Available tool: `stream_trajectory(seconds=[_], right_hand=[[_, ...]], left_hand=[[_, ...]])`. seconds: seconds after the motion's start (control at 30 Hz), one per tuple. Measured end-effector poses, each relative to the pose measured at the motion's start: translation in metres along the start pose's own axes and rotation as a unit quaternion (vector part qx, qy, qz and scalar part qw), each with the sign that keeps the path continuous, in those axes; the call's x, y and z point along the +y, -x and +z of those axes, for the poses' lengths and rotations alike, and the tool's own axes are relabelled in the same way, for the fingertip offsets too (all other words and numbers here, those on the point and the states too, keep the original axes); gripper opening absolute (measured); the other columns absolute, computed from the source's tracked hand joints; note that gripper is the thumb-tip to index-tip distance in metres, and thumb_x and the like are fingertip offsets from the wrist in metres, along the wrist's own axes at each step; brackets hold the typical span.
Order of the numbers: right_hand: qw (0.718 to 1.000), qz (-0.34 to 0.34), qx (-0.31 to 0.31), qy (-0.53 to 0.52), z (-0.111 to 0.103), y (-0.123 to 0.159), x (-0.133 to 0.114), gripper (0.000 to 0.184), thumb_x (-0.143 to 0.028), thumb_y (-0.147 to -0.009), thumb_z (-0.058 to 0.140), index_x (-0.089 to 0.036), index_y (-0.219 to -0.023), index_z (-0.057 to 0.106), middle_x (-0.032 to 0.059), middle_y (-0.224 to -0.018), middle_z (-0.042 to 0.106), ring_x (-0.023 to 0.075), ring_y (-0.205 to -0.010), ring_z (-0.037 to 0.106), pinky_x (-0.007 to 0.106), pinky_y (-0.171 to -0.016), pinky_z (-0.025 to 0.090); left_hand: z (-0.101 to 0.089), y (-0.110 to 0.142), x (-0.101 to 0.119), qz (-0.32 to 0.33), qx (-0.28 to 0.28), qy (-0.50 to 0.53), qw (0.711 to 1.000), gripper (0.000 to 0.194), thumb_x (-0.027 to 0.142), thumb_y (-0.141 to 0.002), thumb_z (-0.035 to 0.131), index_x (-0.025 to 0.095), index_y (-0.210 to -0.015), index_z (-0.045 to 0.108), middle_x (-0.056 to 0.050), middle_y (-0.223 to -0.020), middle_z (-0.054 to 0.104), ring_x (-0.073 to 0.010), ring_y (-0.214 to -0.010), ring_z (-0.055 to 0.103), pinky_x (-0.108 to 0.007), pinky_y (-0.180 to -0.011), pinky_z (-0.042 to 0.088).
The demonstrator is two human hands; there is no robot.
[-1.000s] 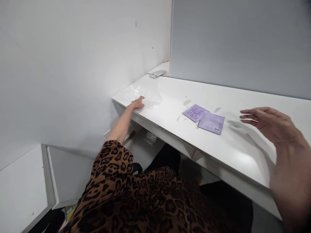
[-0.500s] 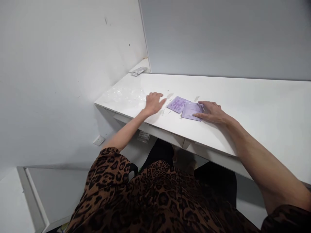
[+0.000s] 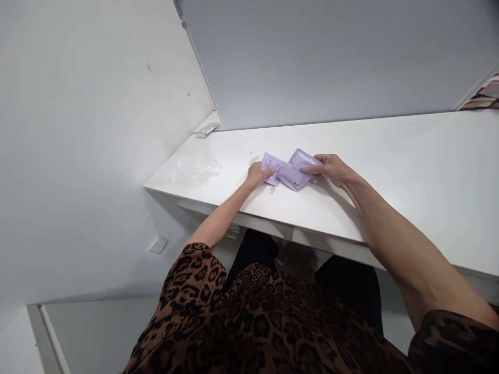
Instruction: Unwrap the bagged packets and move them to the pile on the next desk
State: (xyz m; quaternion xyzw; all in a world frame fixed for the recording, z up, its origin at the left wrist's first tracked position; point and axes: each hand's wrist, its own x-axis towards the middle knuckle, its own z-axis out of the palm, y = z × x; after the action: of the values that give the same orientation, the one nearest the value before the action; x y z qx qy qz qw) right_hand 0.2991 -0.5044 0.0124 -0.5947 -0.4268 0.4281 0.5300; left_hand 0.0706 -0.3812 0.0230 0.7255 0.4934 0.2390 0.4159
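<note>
Two flat, square purple packets are at the middle of the white table. My right hand grips the plainer purple packet by its right edge, thumb on top. That packet is tilted up off the table, with a small barcode on its lower side. My left hand pinches the patterned purple packet, thumb across its face and the other fingers partly hidden. The two packets touch or overlap where their edges meet.
Crumpled clear plastic film lies on the left of the white table. A silvery packet lies in the back left corner. A grey panel rises behind, and reddish items show at far right.
My left hand has moved right and taken hold of the patterned packet. My right hand has lifted and tilted the plainer packet. The camera view has turned slightly.
</note>
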Motion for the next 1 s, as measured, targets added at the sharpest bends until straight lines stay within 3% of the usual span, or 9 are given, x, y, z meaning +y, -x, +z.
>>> stream_trajectory(seconds=[0.07,0.13,0.3,0.43,0.6,0.77,0.83,0.9,1.0], right_hand=[[0.999,-0.021,0.001,-0.048,-0.005,0.001,-0.005,0.061,-0.048,-0.039,0.107,-0.020,-0.069,0.062,0.0018,-0.068,0.059,0.0135,-0.064,0.050,0.029,-0.054,0.040],[0.997,-0.033,-0.008,-0.075,-0.009,0.002,-0.007,0.060,-0.045,-0.039,0.107,-0.019,-0.069,0.062,0.0022,-0.068,0.060,0.0131,-0.064,0.050,0.029,-0.053,0.038],[0.994,-0.052,0.040,-0.090,-0.012,0.000,-0.008,0.063,-0.041,-0.042,0.108,-0.021,-0.066,0.054,-0.0020,-0.060,0.052,0.0107,-0.058,0.044,0.027,-0.051,0.032],[0.983,-0.071,0.118,-0.118,-0.016,-0.007,-0.006,0.067,-0.039,-0.040,0.108,-0.022,-0.070,0.052,-0.0031,-0.063,0.055,0.0107,-0.058,0.047,0.026,-0.049,0.035],[0.957,-0.064,0.232,-0.165,-0.012,-0.010,-0.007,0.066,-0.054,-0.052,0.101,-0.022,-0.087,0.056,-0.0041,-0.070,0.061,0.0120,-0.061,0.054,0.023,-0.048,0.039],[0.979,-0.005,0.092,-0.182,-0.001,-0.001,-0.008,0.058,-0.063,-0.064,0.093,-0.017,-0.087,0.066,0.0077,-0.081,0.072,0.0203,-0.072,0.065,0.031,-0.057,0.052],[0.983,-0.016,0.098,-0.157,-0.002,0.002,-0.010,0.056,-0.060,-0.063,0.093,-0.017,-0.084,0.066,0.0080,-0.079,0.072,0.0216,-0.073,0.064,0.033,-0.063,0.053],[0.982,-0.066,0.153,-0.084,-0.013,0.005,-0.016,0.051,-0.060,-0.070,0.086,-0.017,-0.086,0.065,0.0065,-0.081,0.071,0.0214,-0.077,0.064,0.032,-0.068,0.052],[0.944,-0.126,0.271,0.140,-0.044,0.022,-0.035,0.039,-0.054,-0.088,0.068,-0.017,-0.100,0.068,0.0079,-0.097,0.074,0.0245,-0.091,0.067,0.032,-0.077,0.050]], left_hand=[[0.007,0.000,0.005,0.004,-0.018,0.062,0.998,0.012,0.028,-0.091,0.070,0.017,-0.091,0.068,-0.006,-0.091,0.077,-0.0224,-0.092,0.073,-0.033,-0.088,0.057],[0.019,0.002,0.015,0.000,-0.032,0.113,0.993,0.016,0.030,-0.098,0.061,0.016,-0.093,0.067,-0.005,-0.086,0.075,-0.0202,-0.087,0.072,-0.032,-0.082,0.059],[0.052,0.016,0.046,-0.017,-0.109,0.242,0.964,0.034,0.042,-0.108,0.046,0.015,-0.108,0.066,-0.010,-0.098,0.078,-0.0229,-0.093,0.074,-0.036,-0.080,0.064],[0.069,0.022,0.056,0.016,-0.155,0.269,0.950,0.039,0.050,-0.097,0.069,0.016,-0.116,0.065,-0.011,-0.108,0.078,-0.0220,-0.094,0.075,-0.034,-0.080,0.064],[0.086,0.017,0.062,0.017,-0.089,0.299,0.950,0.036,0.045,-0.092,0.076,0.014,-0.107,0.064,-0.004,-0.089,0.073,-0.0133,-0.073,0.068,-0.026,-0.067,0.059],[0.109,0.011,0.066,0.001,-0.110,0.362,0.925,0.028,0.042,-0.099,0.067,0.016,-0.105,0.058,0.001,-0.076,0.065,-0.0102,-0.060,0.063,-0.021,-0.055,0.051],[0.116,0.007,0.064,0.000,-0.113,0.367,0.923,0.030,0.047,-0.103,0.060,0.018,-0.106,0.054,0.003,-0.074,0.061,-0.0097,-0.056,0.061,-0.021,-0.052,0.048],[0.118,0.002,0.059,0.017,-0.096,0.356,0.929,0.036,0.056,-0.103,0.056,0.021,-0.109,0.049,0.004,-0.077,0.061,-0.0092,-0.054,0.061,-0.020,-0.051,0.047],[0.116,-0.008,0.050,0.084,-0.050,0.313,0.945,0.041,0.063,-0.101,0.055,0.024,-0.112,0.046,0.004,-0.085,0.064,-0.0071,-0.055,0.062,-0.017,-0.050,0.042]])
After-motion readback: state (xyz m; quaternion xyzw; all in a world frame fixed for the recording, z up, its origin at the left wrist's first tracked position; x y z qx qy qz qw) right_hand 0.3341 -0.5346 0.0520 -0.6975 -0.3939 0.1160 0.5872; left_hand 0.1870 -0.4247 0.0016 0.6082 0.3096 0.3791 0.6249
